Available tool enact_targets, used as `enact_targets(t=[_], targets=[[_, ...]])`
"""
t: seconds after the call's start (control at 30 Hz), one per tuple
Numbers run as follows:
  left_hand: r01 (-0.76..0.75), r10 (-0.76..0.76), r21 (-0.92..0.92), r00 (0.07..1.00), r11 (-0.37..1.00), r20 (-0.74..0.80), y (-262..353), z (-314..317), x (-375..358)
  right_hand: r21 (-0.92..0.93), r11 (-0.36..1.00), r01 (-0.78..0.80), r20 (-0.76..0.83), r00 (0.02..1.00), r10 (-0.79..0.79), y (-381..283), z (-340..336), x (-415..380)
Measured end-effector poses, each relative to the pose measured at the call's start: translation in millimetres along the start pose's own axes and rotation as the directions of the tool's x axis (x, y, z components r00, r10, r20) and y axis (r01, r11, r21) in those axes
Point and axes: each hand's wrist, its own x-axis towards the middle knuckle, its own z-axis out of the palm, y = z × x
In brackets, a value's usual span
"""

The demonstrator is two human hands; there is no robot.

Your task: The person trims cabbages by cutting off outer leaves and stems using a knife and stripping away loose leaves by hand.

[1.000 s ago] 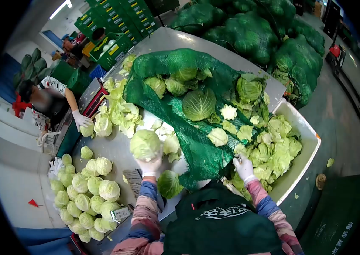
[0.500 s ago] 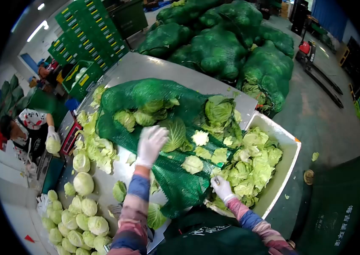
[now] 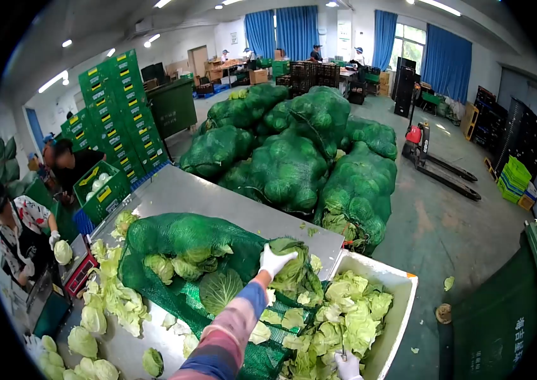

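Observation:
My left hand (image 3: 276, 261), in a white glove, grips the upper left side of a leafy green cabbage (image 3: 295, 276) at the right end of a green mesh bag (image 3: 179, 237). More cabbages sit under the mesh, some showing at its opening. Low in the view, my gloved right hand (image 3: 347, 366) is closed on a thin metal tool (image 3: 344, 342), partly hidden, beside a white box (image 3: 401, 304) of loose leaves (image 3: 351, 310). Cut leaves and stem pieces lie on the mesh between my hands.
Trimmed cabbages (image 3: 83, 342) and loose leaves (image 3: 113, 288) lie on the metal table (image 3: 217, 199) at left. A co-worker (image 3: 21, 234) holds a cabbage by a red scale (image 3: 81, 266). Full mesh sacks (image 3: 287, 168) stand behind the table; a green bin (image 3: 496, 310) is at right.
The view has tilted up. My left hand has moved right from the middle of the mesh bag onto the cabbage. My right hand stays by the box, still holding the tool.

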Motion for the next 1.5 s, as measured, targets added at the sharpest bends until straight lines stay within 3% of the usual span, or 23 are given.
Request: enact_targets(t=[0.07,0.13,0.2,0.27,0.3,0.33,0.4,0.53,0.6,0.63,0.67,0.73,0.87,0.9,0.93,1.0,1.03,1.1,1.17,1.2,1.27,1.33,1.5], targets=[[-0.181,0.199,-0.182,0.976,0.967,0.086,1,-18,-26,-0.166,0.943,0.287,-0.07,0.951,-0.302,2,1,17],[-0.305,0.315,-0.089,0.939,0.948,0.14,22,-45,-76,0.004,0.995,0.101,-0.197,0.975,-0.098,-154,-16,23],[-0.403,0.397,-0.013,0.895,0.915,0.206,18,-59,-123,0.019,0.948,0.318,-0.168,0.936,-0.31,-212,-15,41],[-0.421,0.385,0.066,0.875,0.905,0.293,24,-72,-176,0.156,0.945,0.287,-0.052,0.958,-0.283,-259,-9,49],[-0.438,0.39,0.145,0.88,0.887,0.273,5,-67,-196,-0.18,0.892,0.414,-0.049,0.902,-0.428,-273,-5,55],[-0.441,0.388,0.227,0.889,0.868,0.243,-13,-63,-216,-0.174,0.888,0.426,-0.03,0.899,-0.437,-279,4,58],[-0.266,0.283,-0.097,0.917,0.959,0.282,-29,-69,-240,-0.272,0.904,0.331,0.21,0.937,-0.28,-267,17,63],[-0.294,0.154,0.419,0.93,0.859,0.335,-58,-84,-255,-0.353,0.826,0.439,0.265,0.894,-0.361,-244,60,47],[-0.347,0.209,0.374,0.908,0.86,0.363,-77,-89,-251,-0.296,0.747,0.596,0.19,0.803,-0.565,-252,70,34],[-0.333,0.02,0.539,0.864,0.774,0.504,-68,-101,-254,-0.254,0.778,0.575,0.155,0.818,-0.554,-260,70,31],[-0.351,0.167,0.323,0.86,0.879,0.482,-49,-118,-267,-0.214,0.809,0.547,0.116,0.837,-0.535,-267,67,30],[-0.178,-0.015,0.355,0.878,0.918,0.478,-68,-124,-268,-0.247,0.799,0.549,0.064,0.832,-0.552,-263,60,40],[-0.036,-0.063,0.273,0.936,0.961,0.347,-84,-129,-287,-0.509,0.701,0.499,-0.042,0.799,-0.6,-207,45,66],[-0.005,-0.03,0.11,0.948,0.994,0.318,-86,-129,-293,-0.657,0.689,0.306,0.018,0.92,-0.391,-180,42,72],[0.033,-0.015,-0.056,0.956,0.998,0.294,-89,-127,-297,-0.65,0.702,0.293,0.036,0.934,-0.357,-129,40,90],[0.02,-0.014,-0.02,0.967,1.0,0.255,-92,-128,-299,-0.591,0.788,0.172,0.065,0.984,-0.166,-134,19,76],[0.035,0.128,-0.496,0.948,0.868,0.291,-67,-127,-302,-0.572,0.802,0.175,0.08,0.984,-0.158,-157,10,64],[0.011,0.095,-0.282,0.928,0.959,0.361,-83,-123,-294,-0.631,0.715,0.301,0.008,0.924,-0.382,-154,9,53],[-0.002,-0.004,0.015,0.909,1.0,0.416,-77,-126,-280,-0.224,0.838,0.497,0.046,0.865,-0.5,-205,7,30],[-0.058,0.016,0.178,0.974,0.982,0.224,-79,-121,-289,-0.196,0.862,0.467,0.216,0.878,-0.427,-221,4,9],[-0.111,0.082,0.088,0.958,0.99,0.276,-87,-117,-287,-0.278,0.802,0.529,0.368,0.83,-0.42,-189,25,-8],[-0.104,0.059,0.151,0.96,0.983,0.274,-80,-118,-288,-0.297,0.855,0.425,0.409,0.866,-0.289,-191,39,-20],[0.011,-0.04,0.15,0.981,0.989,0.192,-77,-118,-295,-0.344,0.865,0.366,0.394,0.892,-0.221,-191,63,-28]])
